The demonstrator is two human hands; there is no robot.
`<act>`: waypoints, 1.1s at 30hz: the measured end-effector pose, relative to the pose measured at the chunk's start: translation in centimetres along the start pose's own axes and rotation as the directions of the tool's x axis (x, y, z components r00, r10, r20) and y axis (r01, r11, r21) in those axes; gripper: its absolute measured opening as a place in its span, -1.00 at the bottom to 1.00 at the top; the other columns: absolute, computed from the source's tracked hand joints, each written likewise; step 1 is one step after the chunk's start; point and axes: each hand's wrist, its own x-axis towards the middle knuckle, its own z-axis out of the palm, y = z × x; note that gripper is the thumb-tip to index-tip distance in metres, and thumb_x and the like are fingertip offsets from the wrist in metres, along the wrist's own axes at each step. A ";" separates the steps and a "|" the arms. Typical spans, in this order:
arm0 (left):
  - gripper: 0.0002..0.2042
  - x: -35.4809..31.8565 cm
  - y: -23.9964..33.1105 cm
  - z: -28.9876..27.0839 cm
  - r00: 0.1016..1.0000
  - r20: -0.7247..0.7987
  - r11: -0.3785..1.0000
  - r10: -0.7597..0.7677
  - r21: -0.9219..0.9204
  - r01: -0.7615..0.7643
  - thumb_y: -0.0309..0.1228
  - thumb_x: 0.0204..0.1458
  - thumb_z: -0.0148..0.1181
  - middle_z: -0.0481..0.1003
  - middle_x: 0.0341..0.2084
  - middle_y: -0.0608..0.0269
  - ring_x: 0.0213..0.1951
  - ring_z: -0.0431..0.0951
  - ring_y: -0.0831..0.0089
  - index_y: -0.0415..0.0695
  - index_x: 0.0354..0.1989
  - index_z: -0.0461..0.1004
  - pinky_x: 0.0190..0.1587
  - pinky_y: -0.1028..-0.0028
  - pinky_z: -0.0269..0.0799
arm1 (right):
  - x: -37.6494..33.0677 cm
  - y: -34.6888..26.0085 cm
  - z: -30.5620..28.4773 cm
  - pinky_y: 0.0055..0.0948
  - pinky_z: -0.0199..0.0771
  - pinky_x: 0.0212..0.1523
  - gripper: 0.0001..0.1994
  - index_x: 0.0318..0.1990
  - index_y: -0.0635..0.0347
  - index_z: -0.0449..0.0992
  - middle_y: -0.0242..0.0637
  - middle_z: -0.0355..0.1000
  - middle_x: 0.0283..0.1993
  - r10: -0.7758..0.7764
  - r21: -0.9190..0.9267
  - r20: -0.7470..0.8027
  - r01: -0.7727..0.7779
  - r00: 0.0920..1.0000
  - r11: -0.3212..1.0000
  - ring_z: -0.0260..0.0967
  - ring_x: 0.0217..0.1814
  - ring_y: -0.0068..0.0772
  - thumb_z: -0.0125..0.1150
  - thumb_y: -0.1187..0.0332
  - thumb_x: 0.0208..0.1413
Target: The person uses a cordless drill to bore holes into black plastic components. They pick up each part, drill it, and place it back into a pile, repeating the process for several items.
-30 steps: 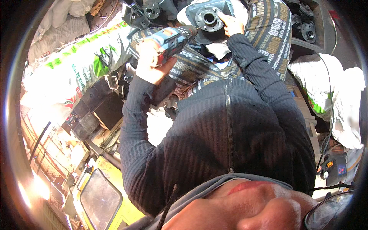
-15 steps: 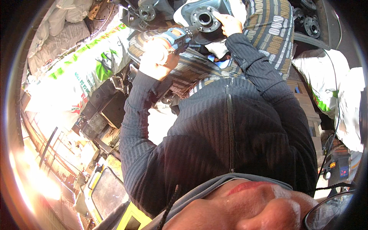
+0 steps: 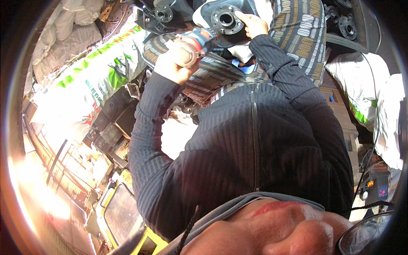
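Observation:
My left hand (image 3: 173, 66) is wrapped around a handheld power tool (image 3: 196, 41) with a blue and red body, its front end beside the hub's left edge. Glare and blur hide the tool's exact kind and whether its tip touches metal. My right hand (image 3: 255, 26) grips the right edge of a round metal hub (image 3: 229, 29), the index finger lying on its flange. A wide central hole and several smaller holes or studs show on the hub. It sits on a grey metal plate (image 3: 207, 12) over my lap, with white cloth (image 3: 241, 52) beneath.
More metal hub parts lie at the far left (image 3: 162, 13) and in a dark bin (image 3: 360, 40) at the far right. Large white sacks (image 3: 121, 70) line the left side. Another white sack (image 3: 363, 78) stands at right, with a dark cable hanging across it.
The power tool has turned a little in my left hand, and that hand has shifted slightly. My right hand stays on the hub.

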 end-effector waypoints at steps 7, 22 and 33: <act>-0.64 3.8 0.8 -2.1 0.984 0.152 0.993 0.096 0.058 -0.106 -0.28 -0.27 0.23 0.50 -0.39 0.02 -0.29 0.52 0.11 -0.13 -0.24 0.44 -0.24 0.32 0.43 | 0.2 0.4 0.3 -0.69 -0.20 -0.84 -0.73 -0.41 0.19 0.49 -0.65 0.09 -0.77 -0.095 -0.054 -0.005 0.095 0.995 0.994 -0.15 -0.85 -0.82 0.38 0.21 -0.17; -0.73 3.7 2.1 -1.5 0.960 0.260 0.961 -0.099 0.277 0.024 -0.28 -0.24 0.24 0.49 -0.40 0.08 -0.29 0.51 0.17 -0.12 -0.34 0.46 -0.19 0.33 0.42 | -0.1 0.4 0.4 -0.61 0.32 -0.35 -0.66 -0.39 0.28 0.52 -0.40 0.45 -0.46 -0.059 -0.157 -0.052 0.050 0.997 0.986 0.31 -0.43 -0.64 0.35 0.15 -0.16; -0.68 2.1 -0.5 0.2 0.972 0.236 0.934 0.016 0.344 -0.099 -0.23 -0.23 0.22 0.50 -0.39 0.04 -0.31 0.52 0.16 -0.15 -0.30 0.48 -0.25 0.34 0.44 | -0.9 0.0 0.3 -0.71 0.05 -0.70 -0.71 -0.46 0.23 0.51 -0.56 0.29 -0.66 0.027 -0.033 -0.002 -0.027 1.000 0.999 0.08 -0.70 -0.80 0.40 0.20 -0.20</act>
